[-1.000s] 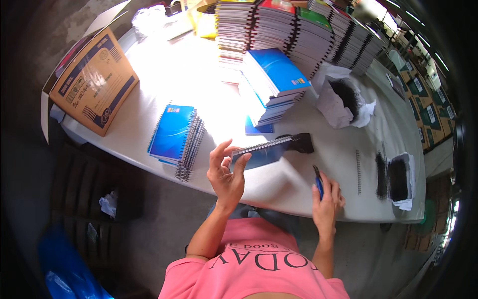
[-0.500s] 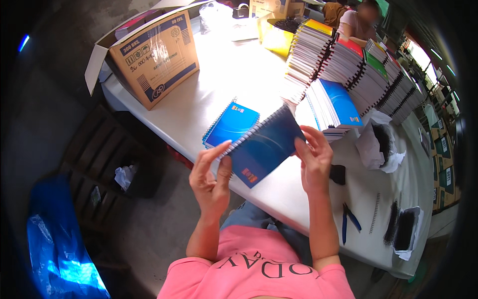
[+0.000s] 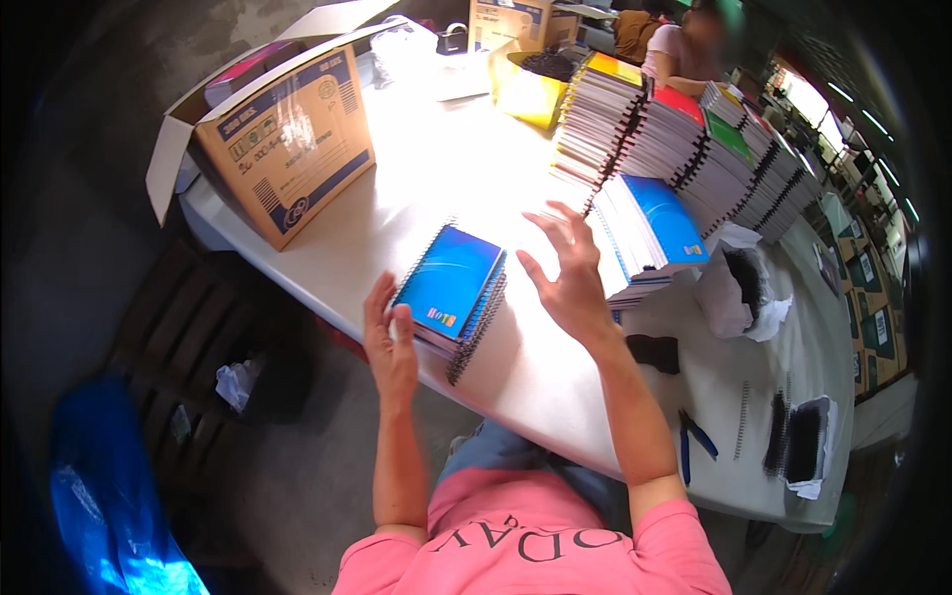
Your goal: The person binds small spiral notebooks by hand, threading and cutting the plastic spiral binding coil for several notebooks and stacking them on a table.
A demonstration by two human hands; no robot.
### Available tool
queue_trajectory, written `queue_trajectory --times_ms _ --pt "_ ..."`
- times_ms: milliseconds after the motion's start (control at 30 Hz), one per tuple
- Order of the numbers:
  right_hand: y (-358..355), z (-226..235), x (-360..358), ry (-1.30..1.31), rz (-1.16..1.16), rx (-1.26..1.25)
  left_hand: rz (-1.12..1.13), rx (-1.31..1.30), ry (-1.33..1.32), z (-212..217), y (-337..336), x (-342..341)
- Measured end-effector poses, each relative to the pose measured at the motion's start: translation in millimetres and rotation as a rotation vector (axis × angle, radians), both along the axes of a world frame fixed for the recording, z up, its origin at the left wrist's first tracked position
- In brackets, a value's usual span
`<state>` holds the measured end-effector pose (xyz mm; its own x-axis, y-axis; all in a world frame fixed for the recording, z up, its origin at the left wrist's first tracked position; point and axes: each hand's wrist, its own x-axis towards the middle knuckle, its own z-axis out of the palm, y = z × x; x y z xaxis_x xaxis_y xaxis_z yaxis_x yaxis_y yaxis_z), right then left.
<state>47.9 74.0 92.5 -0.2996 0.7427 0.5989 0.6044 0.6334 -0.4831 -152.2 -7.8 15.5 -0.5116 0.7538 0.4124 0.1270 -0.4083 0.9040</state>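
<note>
A small stack of blue spiral notebooks lies near the front edge of the white table. My left hand hovers at the stack's near left corner, fingers apart, holding nothing. My right hand is raised open just right of the stack, fingers spread, in front of a second pile of blue-covered notebooks. Neither hand grips anything.
An open cardboard box stands at the table's left end. Tall rows of spiral notebooks and a yellow bin fill the back. A white bag, blue pliers and black coils lie right. Another person sits beyond.
Both hands held a blue notebook up half a second ago. It now lies on the stack and both hands have let go and opened.
</note>
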Motion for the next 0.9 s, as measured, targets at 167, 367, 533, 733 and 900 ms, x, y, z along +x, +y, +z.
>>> queue_trajectory --times_ms 167,367,533,733,900 --pt "12.0 74.9 119.4 -0.219 -0.697 0.267 0.219 0.031 0.025 26.9 -24.4 -4.9" --pt "50.4 59.8 195.2 0.399 -0.185 -0.702 0.217 0.264 0.310 56.2 -27.3 40.3" --pt "44.8 76.9 191.2 0.209 -0.313 -0.520 -0.110 0.339 0.517 78.5 -23.8 90.0" --pt "-65.7 74.3 144.4 0.644 0.081 -0.371 -0.602 0.014 -0.126 92.7 -6.3 163.5" --pt "-123.2 18.1 188.2 0.354 -0.164 -0.378 -0.630 0.032 0.348 62.3 -2.1 142.8"
